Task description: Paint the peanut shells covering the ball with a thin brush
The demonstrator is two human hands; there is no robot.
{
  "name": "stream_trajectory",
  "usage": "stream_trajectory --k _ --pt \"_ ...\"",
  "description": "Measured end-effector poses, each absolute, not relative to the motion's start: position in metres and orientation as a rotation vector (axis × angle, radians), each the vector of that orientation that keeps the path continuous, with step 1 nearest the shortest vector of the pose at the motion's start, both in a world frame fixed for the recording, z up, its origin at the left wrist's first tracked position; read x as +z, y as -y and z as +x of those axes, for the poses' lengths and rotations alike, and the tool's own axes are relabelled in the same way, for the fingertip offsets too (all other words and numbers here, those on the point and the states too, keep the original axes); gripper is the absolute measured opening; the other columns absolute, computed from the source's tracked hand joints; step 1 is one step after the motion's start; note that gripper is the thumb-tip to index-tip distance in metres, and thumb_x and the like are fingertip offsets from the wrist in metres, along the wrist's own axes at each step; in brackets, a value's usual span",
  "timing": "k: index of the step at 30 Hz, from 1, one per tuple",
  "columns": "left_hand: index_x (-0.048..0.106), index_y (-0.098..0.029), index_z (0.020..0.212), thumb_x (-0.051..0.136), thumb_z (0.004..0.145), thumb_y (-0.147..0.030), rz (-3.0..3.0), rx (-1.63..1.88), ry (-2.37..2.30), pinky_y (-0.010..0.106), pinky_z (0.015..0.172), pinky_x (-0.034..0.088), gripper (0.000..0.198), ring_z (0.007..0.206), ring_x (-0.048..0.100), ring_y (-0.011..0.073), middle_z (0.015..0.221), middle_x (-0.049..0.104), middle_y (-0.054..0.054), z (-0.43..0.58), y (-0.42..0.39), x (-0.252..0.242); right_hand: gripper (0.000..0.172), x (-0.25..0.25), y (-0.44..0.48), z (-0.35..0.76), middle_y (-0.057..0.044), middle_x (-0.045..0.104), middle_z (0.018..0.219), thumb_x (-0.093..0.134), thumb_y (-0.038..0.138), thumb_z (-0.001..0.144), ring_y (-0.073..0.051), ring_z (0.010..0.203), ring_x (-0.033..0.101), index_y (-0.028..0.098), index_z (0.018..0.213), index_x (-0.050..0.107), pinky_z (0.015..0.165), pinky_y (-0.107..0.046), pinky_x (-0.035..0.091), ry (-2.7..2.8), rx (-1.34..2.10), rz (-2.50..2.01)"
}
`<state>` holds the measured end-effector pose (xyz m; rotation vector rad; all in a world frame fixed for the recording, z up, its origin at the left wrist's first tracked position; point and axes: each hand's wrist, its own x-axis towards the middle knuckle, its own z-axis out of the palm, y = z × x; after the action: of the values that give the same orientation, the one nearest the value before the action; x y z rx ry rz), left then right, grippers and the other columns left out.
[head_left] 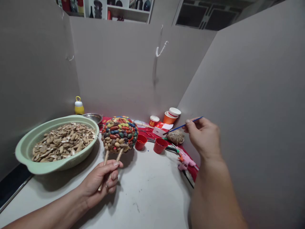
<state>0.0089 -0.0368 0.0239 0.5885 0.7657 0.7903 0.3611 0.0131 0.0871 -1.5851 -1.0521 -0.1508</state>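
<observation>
My left hand is closed around two twine-wrapped sticks that come out of the underside of a round ball. Peanut shells cover this ball, painted red, blue, green and yellow over most of it, with bare tan ones low on its left front. A thin blue paintbrush is pinched in my right hand, its dark tip pointing left and apart from the ball. Between the hands, two red cups stand on the white table. What they contain is hard to make out.
A green colander full of peanut shells stands at the left, near a metal bowl and a yellow bottle. Back right are orange paper cups, a twine ball and a pink glue gun. Grey partitions enclose the table.
</observation>
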Motion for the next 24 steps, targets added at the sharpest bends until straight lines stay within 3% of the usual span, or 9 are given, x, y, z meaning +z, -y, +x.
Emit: stream_trajectory --k 7,16,24 --pt "0.074 -0.011 0.083 0.094 0.067 -0.028 0.580 0.780 -0.760 0.014 0.039 0.024 0.031 0.038 0.033 0.0014 0.048 0.048 -0.009 0.010 0.039 0.028 0.028 0.072 -0.025 0.386 0.000 0.066 0.067 0.067 0.044 0.090 -0.015 0.062 0.059 0.019 0.076 0.064 0.070 -0.031 0.050 1.172 -0.137 -1.821" --pt "0.073 -0.011 0.083 0.090 0.071 -0.025 0.589 0.766 -0.758 0.015 0.039 0.024 0.025 0.039 0.031 0.0016 0.049 0.046 -0.009 0.010 0.039 0.028 0.034 0.039 -0.049 0.395 -0.006 0.069 0.115 0.065 0.045 0.099 -0.017 0.098 0.069 0.017 0.118 0.066 0.087 -0.038 0.061 1.297 -0.051 -1.968" --pt "0.072 -0.012 0.083 0.088 0.073 -0.027 0.607 0.756 -0.746 0.016 0.040 0.021 0.024 0.038 0.030 0.0022 0.049 0.044 -0.009 0.009 0.039 0.028 0.034 0.018 -0.064 0.393 -0.008 0.068 0.124 0.065 0.044 0.099 -0.019 0.105 0.068 0.019 0.123 0.065 0.092 -0.041 0.060 1.338 0.033 -2.129"
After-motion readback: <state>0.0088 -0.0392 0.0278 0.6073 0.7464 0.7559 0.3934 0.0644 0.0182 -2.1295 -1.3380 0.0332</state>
